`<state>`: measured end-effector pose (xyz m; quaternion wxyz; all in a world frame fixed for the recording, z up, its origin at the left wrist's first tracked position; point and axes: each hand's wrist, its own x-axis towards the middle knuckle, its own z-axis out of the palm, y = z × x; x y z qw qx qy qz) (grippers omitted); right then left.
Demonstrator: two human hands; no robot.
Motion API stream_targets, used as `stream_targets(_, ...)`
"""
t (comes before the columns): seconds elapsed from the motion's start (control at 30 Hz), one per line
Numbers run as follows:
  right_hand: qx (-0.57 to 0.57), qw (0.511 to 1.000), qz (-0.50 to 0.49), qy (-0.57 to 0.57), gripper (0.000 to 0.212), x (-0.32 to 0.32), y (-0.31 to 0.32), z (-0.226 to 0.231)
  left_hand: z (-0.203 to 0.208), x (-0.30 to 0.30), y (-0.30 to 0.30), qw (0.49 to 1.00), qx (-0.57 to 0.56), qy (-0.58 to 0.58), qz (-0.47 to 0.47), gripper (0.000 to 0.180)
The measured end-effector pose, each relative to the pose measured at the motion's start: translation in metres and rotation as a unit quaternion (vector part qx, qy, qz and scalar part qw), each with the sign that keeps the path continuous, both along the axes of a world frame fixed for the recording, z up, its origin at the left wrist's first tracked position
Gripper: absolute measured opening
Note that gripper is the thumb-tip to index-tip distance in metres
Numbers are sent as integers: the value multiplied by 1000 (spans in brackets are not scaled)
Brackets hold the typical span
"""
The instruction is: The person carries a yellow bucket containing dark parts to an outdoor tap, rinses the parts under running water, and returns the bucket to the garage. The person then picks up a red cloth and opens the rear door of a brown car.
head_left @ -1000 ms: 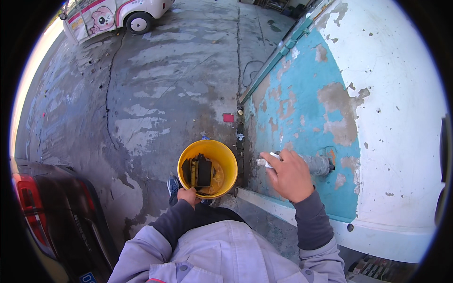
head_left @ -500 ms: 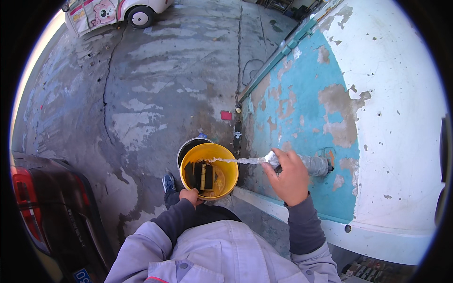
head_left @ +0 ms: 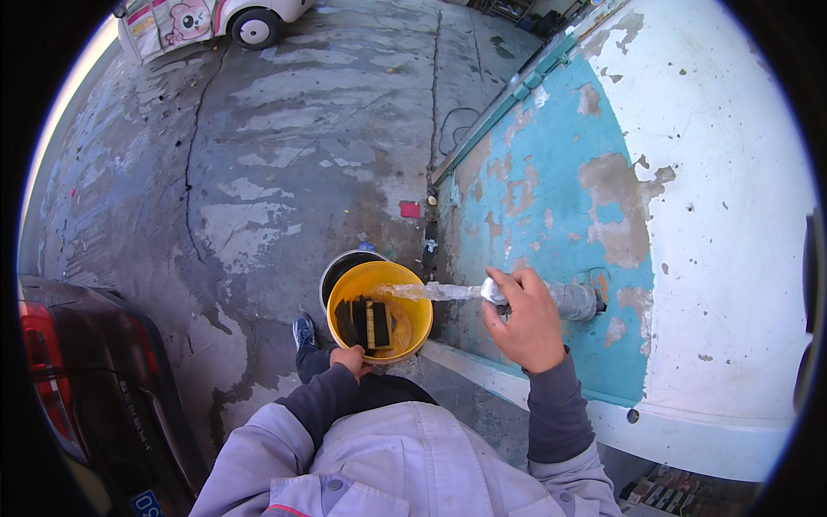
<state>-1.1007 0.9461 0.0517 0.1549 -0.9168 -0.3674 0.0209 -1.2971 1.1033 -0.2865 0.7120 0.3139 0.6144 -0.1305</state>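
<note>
My left hand (head_left: 350, 361) is closed on the near rim of a yellow bucket (head_left: 419, 332). Inside the bucket lie a dark block-like thing with a pale yellow strip (head_left: 370, 324) and some brownish water (head_left: 402, 326). My right hand (head_left: 527, 320) grips a white tap fitting (head_left: 494, 290) at the end of a wrapped pipe (head_left: 575, 301) coming out of the wall. From that fitting a stream of water (head_left: 435, 291) shoots leftward over the bucket's rim and into it. Behind the yellow bucket, partly covered by it, stands a dark bucket with a pale rim (head_left: 330, 274).
A peeling turquoise and white wall (head_left: 551, 207) rises on the right. At lower left is a dark car with a red tail light (head_left: 43, 358). A white vehicle (head_left: 215, 19) stands far left. On the wet concrete floor lies a red piece (head_left: 409, 209); a hose (head_left: 459, 127) lies farther off.
The water stream has grown wider and stronger. My right hand's fingers have shifted slightly on the tap fitting. My left hand still holds the bucket rim.
</note>
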Motion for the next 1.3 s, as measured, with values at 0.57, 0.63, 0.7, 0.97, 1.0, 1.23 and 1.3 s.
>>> stream_targets(0.57,340,929,-145,-21,56,-34,-21,-72,-20,-2,-27,999,-12,-7,31,34)
stream_targets(0.63,389,901,-193,12,52,-53,-34,-103,-22,-4,-33,999,-17,-23,32,33)
stream_targets(0.7,373,891,-245,89,47,-75,-49,-136,-24,-8,-39,998,-28,-45,37,32)
stream_targets(0.97,23,719,-403,566,73,-95,-41,-258,-13,3,-61,999,-20,-26,-13,33)
stream_targets(1.0,28,701,-394,593,72,-92,-35,-268,-9,8,-65,1000,-7,-26,-13,33)
stream_targets(1.23,111,643,-458,604,37,-79,-18,-310,7,18,-58,991,0,-56,-122,48)
stream_targets(1.3,124,653,-451,596,30,-75,-20,-312,13,17,-55,987,-1,-58,-149,54)
